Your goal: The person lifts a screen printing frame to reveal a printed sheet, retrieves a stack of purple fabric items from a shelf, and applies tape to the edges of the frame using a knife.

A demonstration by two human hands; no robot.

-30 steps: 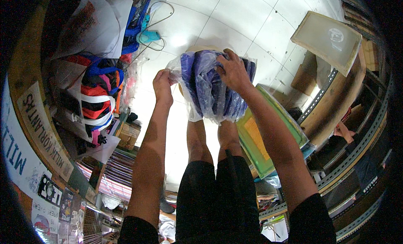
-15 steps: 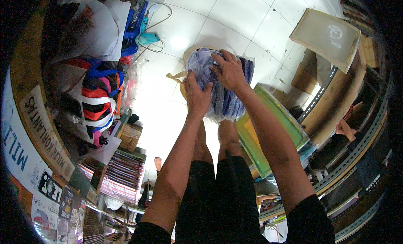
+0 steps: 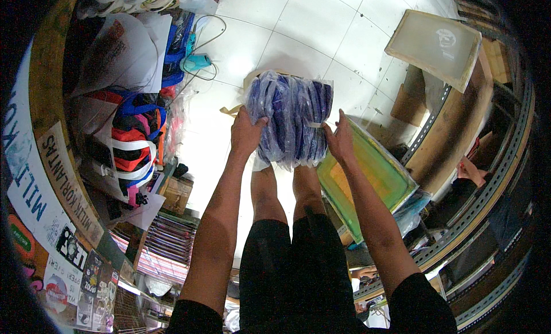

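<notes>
Head view: left hand (image 3: 247, 133) and right hand (image 3: 341, 141) clamp the blue plastic-wrapped bundle (image 3: 290, 118) from both sides, fingers pressed flat to keep the slippery stack together.

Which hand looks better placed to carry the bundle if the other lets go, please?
Probably the left hand: its palm and fingers wrap the side of the clear-wrapped blue bundle, while the right hand only touches the lower edge.
</notes>
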